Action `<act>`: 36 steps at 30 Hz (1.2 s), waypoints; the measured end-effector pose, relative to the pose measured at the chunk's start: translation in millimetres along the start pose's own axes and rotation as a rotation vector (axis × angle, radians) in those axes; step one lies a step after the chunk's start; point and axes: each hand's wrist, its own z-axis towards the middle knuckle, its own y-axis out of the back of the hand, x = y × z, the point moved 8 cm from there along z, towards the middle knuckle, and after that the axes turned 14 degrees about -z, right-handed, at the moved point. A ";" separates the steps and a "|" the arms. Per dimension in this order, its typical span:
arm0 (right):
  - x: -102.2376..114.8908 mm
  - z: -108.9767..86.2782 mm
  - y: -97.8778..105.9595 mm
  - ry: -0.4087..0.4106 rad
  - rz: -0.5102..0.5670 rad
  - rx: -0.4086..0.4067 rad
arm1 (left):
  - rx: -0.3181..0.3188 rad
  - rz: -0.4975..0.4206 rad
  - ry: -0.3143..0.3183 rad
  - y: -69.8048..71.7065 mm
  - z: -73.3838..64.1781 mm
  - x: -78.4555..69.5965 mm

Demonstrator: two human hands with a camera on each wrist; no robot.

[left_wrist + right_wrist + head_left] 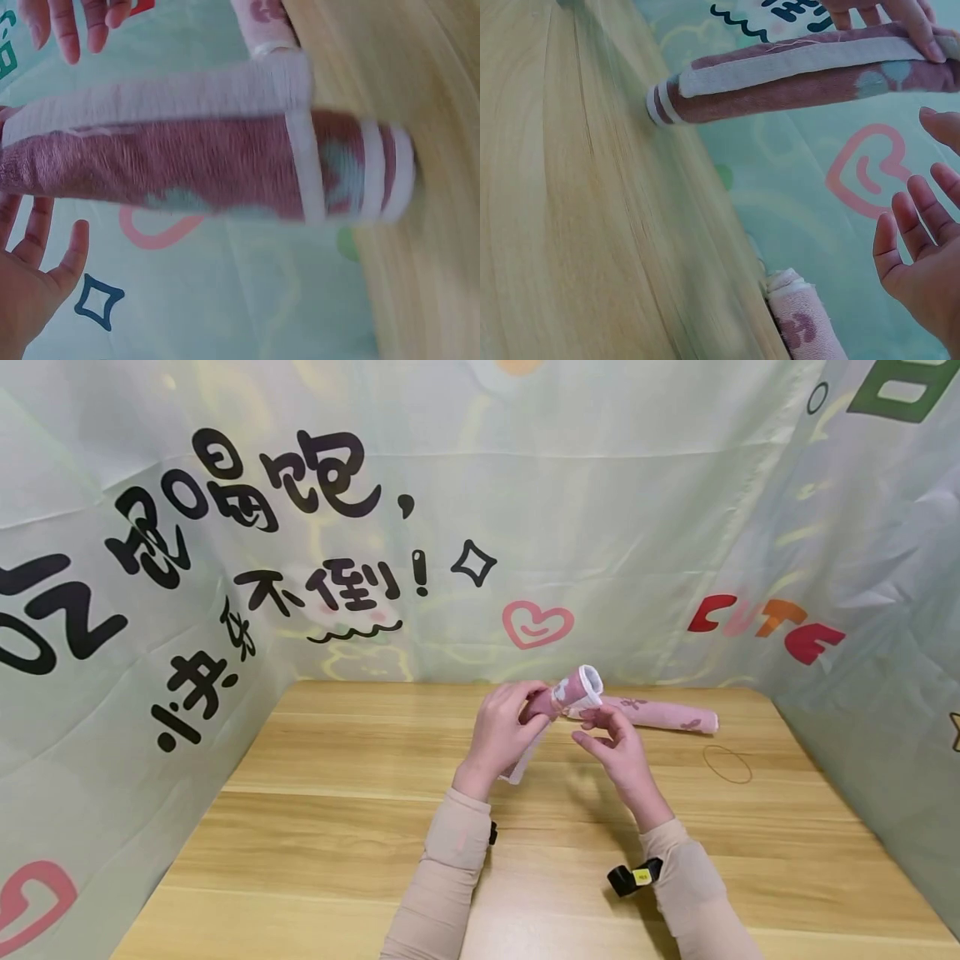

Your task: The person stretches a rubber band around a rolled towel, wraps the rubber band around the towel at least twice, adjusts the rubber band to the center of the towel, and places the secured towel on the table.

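Observation:
My left hand grips a rolled-up towel, mauve with white edging and pale blue patches. The roll is held tilted above the wooden table, its open spiral end up and to the right. In the left wrist view, the towel roll runs across the picture with the white border along its side. My right hand is close to the upper end, fingers parted and loosely bent. From the right wrist view, that right hand appears apart from the towel, with nothing in it.
Behind the hands, a second rolled towel, light pink with darker motifs, lies near the table's back edge. A thin rubber band rests on the wooden table to the right. Printed cloth hangs around the back and sides.

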 end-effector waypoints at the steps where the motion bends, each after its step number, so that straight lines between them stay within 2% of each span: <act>1: 0.4 0.3 0.2 0.004 0.002 0.001 | -0.009 -0.006 0.001 1.2 0.5 -1.1; 6: 1.5 2.6 1.4 0.010 -0.013 0.002 | -0.050 -0.033 0.027 5.2 2.5 -1.0; 12: 5.6 2.4 -6.7 0.005 -0.083 0.053 | -0.093 -0.136 0.097 14.7 0.6 9.3; 17: 11.8 0.3 -29.7 0.054 -0.170 0.132 | -0.119 -0.166 0.141 33.4 -7.0 22.3; 24: 19.8 -0.2 -67.3 0.119 -0.270 0.217 | -0.140 -0.100 0.203 68.8 -21.5 42.3; 30: 26.1 -0.4 -92.1 0.116 -0.316 0.261 | -0.112 -0.082 0.245 83.6 -31.3 56.4; 33: 28.2 -0.8 -101.8 0.110 -0.347 0.280 | -0.072 -0.066 0.251 83.9 -34.7 59.9; 36: 26.8 0.0 -106.2 0.089 -0.392 0.259 | -0.019 -0.048 0.254 80.5 -36.8 61.7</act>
